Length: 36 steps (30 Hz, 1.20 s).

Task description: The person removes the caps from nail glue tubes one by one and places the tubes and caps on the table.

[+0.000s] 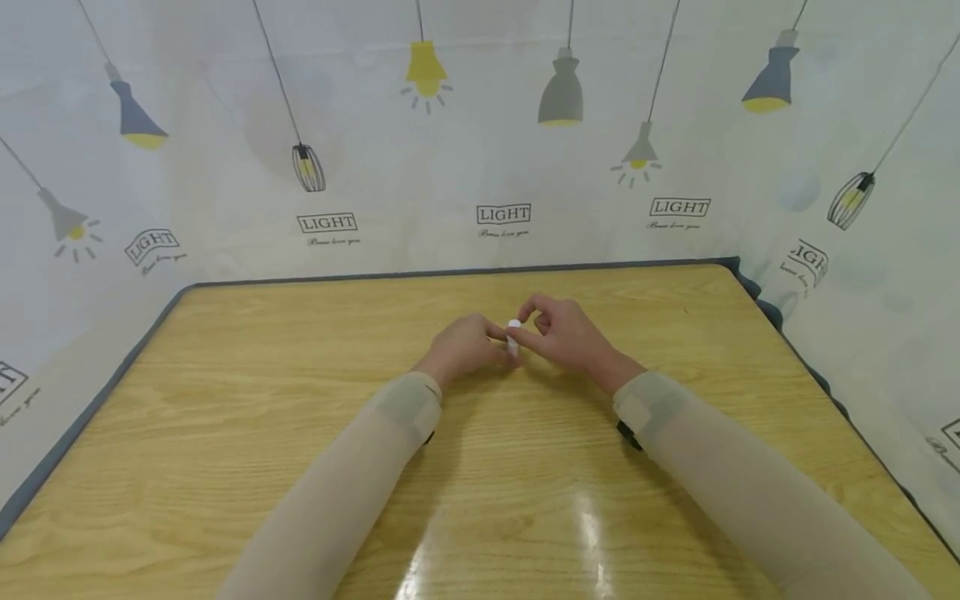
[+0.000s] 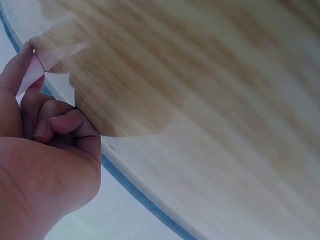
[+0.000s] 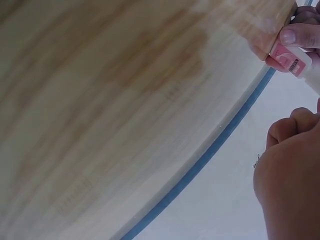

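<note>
A small white bottle (image 1: 513,344) with a white cap stands upright between the two hands, close over the table, in the head view. My left hand (image 1: 472,343) holds it from the left, with fingers and thumb around its body. The right wrist view shows the pink label on the bottle (image 3: 290,59) under the left thumb. From the right, my right hand (image 1: 566,333) has its thumb and bent index fingertip at the cap. The other right fingers are curled in. Much of the bottle is hidden by the fingers.
The wooden table (image 1: 300,358) has a glossy top and a dark blue edge behind it. A pale wall cloth (image 1: 420,167) printed with lamps and lettering surrounds the table at the back and sides. Both forearms wear light sleeves with dark wrist straps (image 1: 628,435).
</note>
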{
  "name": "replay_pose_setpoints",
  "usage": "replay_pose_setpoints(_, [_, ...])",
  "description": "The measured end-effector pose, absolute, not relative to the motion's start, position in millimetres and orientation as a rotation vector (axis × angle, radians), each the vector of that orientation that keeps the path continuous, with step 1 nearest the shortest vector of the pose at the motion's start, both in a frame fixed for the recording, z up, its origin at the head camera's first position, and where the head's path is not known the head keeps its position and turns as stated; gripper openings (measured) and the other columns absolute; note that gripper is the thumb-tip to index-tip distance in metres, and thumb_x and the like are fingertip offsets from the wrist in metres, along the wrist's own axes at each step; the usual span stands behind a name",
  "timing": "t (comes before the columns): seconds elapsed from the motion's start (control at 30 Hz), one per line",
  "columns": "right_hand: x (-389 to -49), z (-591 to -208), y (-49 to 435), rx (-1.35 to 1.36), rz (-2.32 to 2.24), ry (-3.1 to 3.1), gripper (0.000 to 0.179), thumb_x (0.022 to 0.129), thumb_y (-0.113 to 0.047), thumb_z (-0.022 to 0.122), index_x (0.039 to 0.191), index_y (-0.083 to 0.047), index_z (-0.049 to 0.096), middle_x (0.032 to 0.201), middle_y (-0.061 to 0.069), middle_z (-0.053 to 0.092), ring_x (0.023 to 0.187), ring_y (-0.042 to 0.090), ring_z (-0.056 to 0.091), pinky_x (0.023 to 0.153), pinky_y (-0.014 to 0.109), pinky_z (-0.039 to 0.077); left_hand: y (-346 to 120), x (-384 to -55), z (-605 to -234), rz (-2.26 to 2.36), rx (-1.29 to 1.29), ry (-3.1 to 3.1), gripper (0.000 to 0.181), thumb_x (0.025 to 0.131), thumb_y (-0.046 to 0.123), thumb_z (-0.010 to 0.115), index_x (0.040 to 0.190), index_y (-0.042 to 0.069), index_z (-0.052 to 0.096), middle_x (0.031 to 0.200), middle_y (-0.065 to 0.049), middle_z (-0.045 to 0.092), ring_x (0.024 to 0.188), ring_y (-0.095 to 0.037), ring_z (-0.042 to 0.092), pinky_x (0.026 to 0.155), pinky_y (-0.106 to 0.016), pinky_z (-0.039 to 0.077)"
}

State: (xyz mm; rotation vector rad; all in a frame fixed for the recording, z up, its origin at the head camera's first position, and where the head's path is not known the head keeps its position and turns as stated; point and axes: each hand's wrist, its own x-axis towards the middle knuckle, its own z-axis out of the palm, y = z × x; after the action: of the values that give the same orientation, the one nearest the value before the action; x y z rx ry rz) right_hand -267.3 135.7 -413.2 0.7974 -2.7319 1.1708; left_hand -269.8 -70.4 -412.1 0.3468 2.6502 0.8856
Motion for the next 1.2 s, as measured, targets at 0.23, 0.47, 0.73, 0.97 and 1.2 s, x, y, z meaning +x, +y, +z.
replay_pose_setpoints(0.23, [-266.2,-414.9,136.6,0.828,1.213,-2.703,0.018,0.103,-0.026,0.072,0.108,-0.01,0.067,0.056,-0.007,0.03,0.051,0.01,0.028,0.053,0.025,0.028,-70.2,-269.5,-412.1,0.894,0.336,2.647,0.043,0.089,0.044,0.083,0.129,0.028,0.079,0.138,0.004,0.073,0.103,-0.02,0.057,0.095,-0.037,0.047])
replay_pose_setpoints(0.47, [-265.5,-415.6,136.9,0.877,1.23,-2.684,0.018,0.105,-0.024,0.07,0.111,-0.007,0.069,0.056,-0.007,0.031,0.05,0.007,0.027,0.054,0.025,0.029,-71.1,-268.6,-413.3,0.889,0.333,2.648,0.043,0.088,0.044,0.084,0.128,0.028,0.079,0.136,0.006,0.074,0.103,-0.019,0.057,0.095,-0.037,0.047])
replay_pose_setpoints(0.73, [-267.9,-414.6,137.0,0.935,1.222,-2.655,0.016,0.106,-0.02,0.068,0.112,-0.005,0.069,0.055,-0.008,0.031,0.05,0.004,0.025,0.055,0.025,0.029,-70.0,-269.7,-411.1,0.911,0.313,2.635,0.041,0.089,0.044,0.085,0.126,0.027,0.08,0.144,0.004,0.07,0.114,-0.02,0.059,0.109,-0.044,0.048])
replay_pose_setpoints(0.97, [-270.6,-416.6,136.9,0.953,1.208,-2.688,0.015,0.107,-0.019,0.065,0.116,-0.007,0.068,0.055,-0.007,0.033,0.049,0.004,0.025,0.052,0.025,0.028,-69.6,-269.7,-410.8,0.911,0.337,2.637,0.042,0.089,0.042,0.084,0.127,0.026,0.08,0.139,0.004,0.073,0.108,-0.02,0.057,0.105,-0.041,0.049])
replay_pose_setpoints(1.2, [-271.4,-416.3,137.0,0.963,1.203,-2.698,0.016,0.107,-0.02,0.066,0.117,-0.008,0.068,0.055,-0.008,0.032,0.049,0.006,0.026,0.053,0.025,0.028,-70.5,-269.1,-410.0,0.912,0.345,2.643,0.042,0.089,0.042,0.084,0.128,0.026,0.079,0.136,0.004,0.074,0.106,-0.02,0.056,0.1,-0.04,0.048])
